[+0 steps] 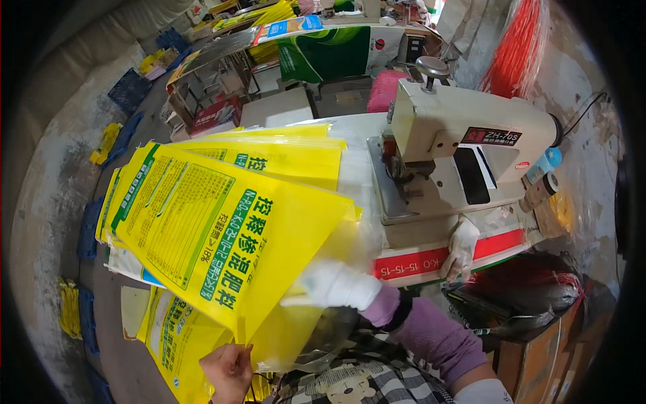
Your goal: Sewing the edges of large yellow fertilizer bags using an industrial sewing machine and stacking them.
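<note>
My left hand, bare and closed, pinches the near corner of a yellow printed bag at the bottom of the view. This bag lies slanted across a stack of similar yellow bags. Over the bag's right side is my right hand, in a white glove with a purple sleeve; motion smears its fingers. A translucent plastic liner shows beside and beneath it. Another yellow bag hangs near my left hand. To the right stands a cream-coloured sewing machine.
A white glove lies over the machine table's front edge. On the machine bed rests a dark phone. Red strands hang behind the machine. Blue crates line the left side, and a cardboard box stands at lower right.
</note>
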A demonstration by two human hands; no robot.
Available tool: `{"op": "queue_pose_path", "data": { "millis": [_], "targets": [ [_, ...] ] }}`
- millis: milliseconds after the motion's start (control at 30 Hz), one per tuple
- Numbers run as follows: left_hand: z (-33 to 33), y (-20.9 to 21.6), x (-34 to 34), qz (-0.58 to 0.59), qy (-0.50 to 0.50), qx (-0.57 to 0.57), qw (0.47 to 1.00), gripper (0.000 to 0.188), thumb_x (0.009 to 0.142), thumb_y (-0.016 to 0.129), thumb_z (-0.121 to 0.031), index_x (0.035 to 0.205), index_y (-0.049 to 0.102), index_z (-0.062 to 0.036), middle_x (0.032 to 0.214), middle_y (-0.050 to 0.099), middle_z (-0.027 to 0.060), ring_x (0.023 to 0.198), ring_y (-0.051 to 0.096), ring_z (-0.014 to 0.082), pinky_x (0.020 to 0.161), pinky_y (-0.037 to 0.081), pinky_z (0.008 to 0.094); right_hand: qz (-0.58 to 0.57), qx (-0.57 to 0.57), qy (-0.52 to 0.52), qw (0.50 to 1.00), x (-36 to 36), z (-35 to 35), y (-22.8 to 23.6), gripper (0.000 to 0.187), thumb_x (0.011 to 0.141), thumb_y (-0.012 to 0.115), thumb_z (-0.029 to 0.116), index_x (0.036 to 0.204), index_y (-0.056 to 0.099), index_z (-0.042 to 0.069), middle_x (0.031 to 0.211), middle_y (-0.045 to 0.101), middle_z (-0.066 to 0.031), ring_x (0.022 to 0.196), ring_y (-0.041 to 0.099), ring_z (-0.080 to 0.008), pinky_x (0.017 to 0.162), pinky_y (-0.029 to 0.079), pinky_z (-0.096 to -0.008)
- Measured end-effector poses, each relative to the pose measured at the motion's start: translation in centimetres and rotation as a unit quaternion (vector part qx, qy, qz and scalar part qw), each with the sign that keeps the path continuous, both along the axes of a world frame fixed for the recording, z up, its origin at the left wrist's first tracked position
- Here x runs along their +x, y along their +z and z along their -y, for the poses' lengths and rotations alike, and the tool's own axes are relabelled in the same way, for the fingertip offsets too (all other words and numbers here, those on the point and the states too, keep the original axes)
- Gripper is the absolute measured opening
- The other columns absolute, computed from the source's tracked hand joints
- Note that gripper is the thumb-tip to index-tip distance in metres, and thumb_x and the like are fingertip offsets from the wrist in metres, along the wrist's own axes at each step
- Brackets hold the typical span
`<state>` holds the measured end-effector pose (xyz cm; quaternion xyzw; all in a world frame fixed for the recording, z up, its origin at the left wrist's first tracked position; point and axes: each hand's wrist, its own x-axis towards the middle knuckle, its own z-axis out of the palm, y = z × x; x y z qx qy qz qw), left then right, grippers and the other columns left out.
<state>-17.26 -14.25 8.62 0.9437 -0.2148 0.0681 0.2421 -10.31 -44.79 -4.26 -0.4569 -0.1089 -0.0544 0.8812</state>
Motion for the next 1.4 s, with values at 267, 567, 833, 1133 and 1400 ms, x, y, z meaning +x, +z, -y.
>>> {"op": "queue_pose_path", "data": {
  "millis": [267,567,833,1133,1400],
  "targets": [
    [-0.1,-1.2,-0.4,-0.036,0.064,-0.044,0.996,0.012,0.074,0.072,0.001,0.084,0.066,0.001,0.062,0.056,0.0137,0.052,0.054,0.02,0.05,0.039,0.0303,-0.063,-0.522,-0.455,0.719,-1.0,2.9,2.0,0.065,0.075,0.079,0.019,0.128,0.048,0.0,0.118,0.055,-0.0186,0.115,0.051,-0.0322,0.103,0.039,-0.0381],
    [-0.4,-2.4,-0.7,-0.014,0.084,-0.091,0.992,0.011,0.084,0.066,-0.002,0.08,0.056,-0.0016,0.065,0.049,0.0149,0.056,0.045,0.022,0.054,0.041,0.0316,0.216,-0.626,-0.499,0.559,-2.0,3.3,5.0,0.033,0.071,0.075,0.012,0.102,0.065,0.01,0.095,0.064,-0.01,0.1,0.059,-0.0323,0.092,0.046,-0.0408],
    [-2.2,-3.8,-0.6,0.008,0.116,-0.023,0.993,0.041,0.077,0.079,-0.01,0.067,0.04,-0.0043,0.056,0.032,0.011,0.049,0.031,0.0215,0.045,0.033,0.0338,0.001,-0.595,-0.411,0.69,-1.5,5.4,6.3,0.033,0.079,0.076,0.029,0.062,0.058,0.006,0.049,0.048,-0.0118,0.042,0.052,-0.0297,0.048,0.041,-0.0397],
    [-2.1,-4.1,-1.5,0.024,0.087,-0.05,0.995,0.04,0.078,0.079,-0.009,0.065,0.041,-0.0044,0.056,0.033,0.0096,0.049,0.031,0.0198,0.045,0.033,0.032,0.299,-0.66,-0.333,0.603,-1.8,6.7,8.6,0.015,0.071,0.069,0.009,0.082,0.058,0.009,0.078,0.06,-0.0085,0.074,0.062,-0.0288,0.064,0.05,-0.0357],
    [-3.2,-4.5,-1.9,0.01,0.058,-0.002,0.998,0.014,0.081,0.074,-0.008,0.079,0.061,-0.0039,0.057,0.041,0.0118,0.048,0.038,0.0224,0.046,0.037,0.034,0.115,-0.673,-0.355,0.638,-3.2,6.6,7.1,0.013,0.074,0.069,0.012,0.082,0.059,0.01,0.068,0.059,-0.0074,0.061,0.06,-0.0258,0.054,0.048,-0.0343]
  ]
}}
